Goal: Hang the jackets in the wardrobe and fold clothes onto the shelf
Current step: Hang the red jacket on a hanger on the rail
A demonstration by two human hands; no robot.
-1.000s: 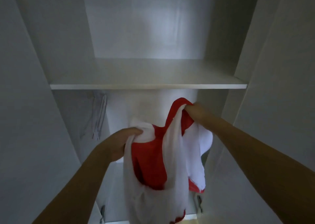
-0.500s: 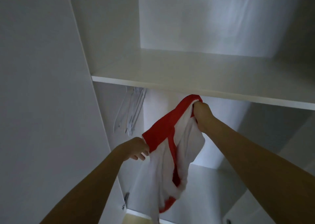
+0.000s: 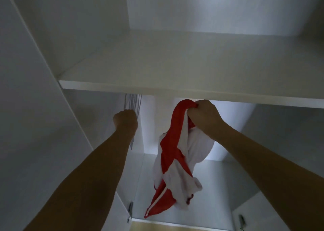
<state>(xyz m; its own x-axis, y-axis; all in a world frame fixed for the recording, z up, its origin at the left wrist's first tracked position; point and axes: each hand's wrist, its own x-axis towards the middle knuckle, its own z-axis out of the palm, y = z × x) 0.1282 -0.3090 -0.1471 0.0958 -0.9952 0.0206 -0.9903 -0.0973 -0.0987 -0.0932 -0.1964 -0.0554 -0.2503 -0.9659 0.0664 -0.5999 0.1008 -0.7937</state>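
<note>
Hands reach up beneath the shelf (image 3: pixel 175 92): the right hand (image 3: pixel 204 114) grips the red-and-white jacket (image 3: pixel 175 160) by its top, length hanging straight down; the left hand (image 3: pixel 125 121), fingers curled, meets the hangers (image 3: pixel 133 100), just left of the jacket.

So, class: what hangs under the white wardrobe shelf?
Under the white wardrobe shelf hang pale wire hangers, which the left hand reaches, and a red-and-white jacket gripped by the right hand. The shelf's edge hides any rail.
</note>
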